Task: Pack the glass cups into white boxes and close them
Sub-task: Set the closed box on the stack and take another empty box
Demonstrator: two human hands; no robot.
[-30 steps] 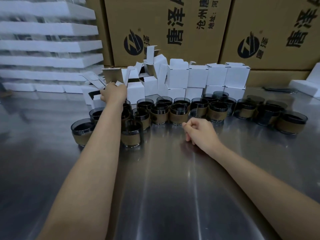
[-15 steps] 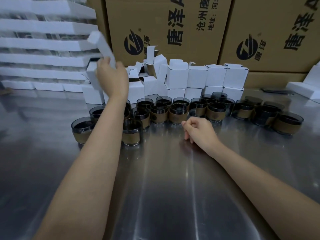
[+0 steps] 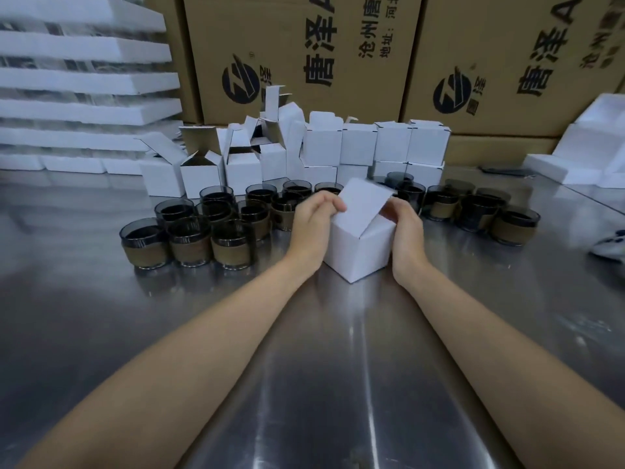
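Packing looks barely begun: the left hand (image 3: 313,225) and right hand (image 3: 406,228) curl their fingers round one white box (image 3: 358,248) on the tabletop (image 3: 338,367), flap raised, while many glass cups (image 3: 189,238) stand unboxed behind it.

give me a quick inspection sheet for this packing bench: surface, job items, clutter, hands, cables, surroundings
surface: steel table, shiny, bare in front of the arms
job's things: white box on the table, lid flap raised, contents hidden; glass cups with brown bands in rows behind it; stacked white boxes at the back, open flaps on the left, shut ones on the right
clutter: blurred item at the right edge, cannot identify
grippers: left hand grips the box's left side, fingers on the flap; right hand grips its right side
cables: nothing seen
surroundings: brown cartons behind; foam trays stacked left; foam blocks right
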